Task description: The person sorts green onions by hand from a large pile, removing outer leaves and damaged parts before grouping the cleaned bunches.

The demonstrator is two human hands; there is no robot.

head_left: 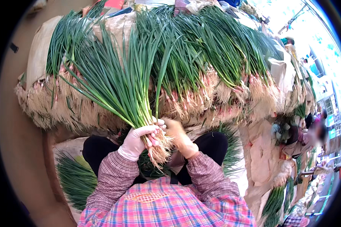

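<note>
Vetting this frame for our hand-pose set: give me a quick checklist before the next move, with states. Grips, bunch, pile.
1. Left grip secure on the bunch: ok, closed around its bulb end.
2. Right grip in contact with the roots: cannot tell, it is blurred right beside them.
3. Roots at one end: ok, together at the end nearest the body.
4. Leaves gathered tight: not ok, they fan out, some well to the left.
5. Bunch clear of the pile: cannot tell, the leaves overlap it in this single view.
</note>
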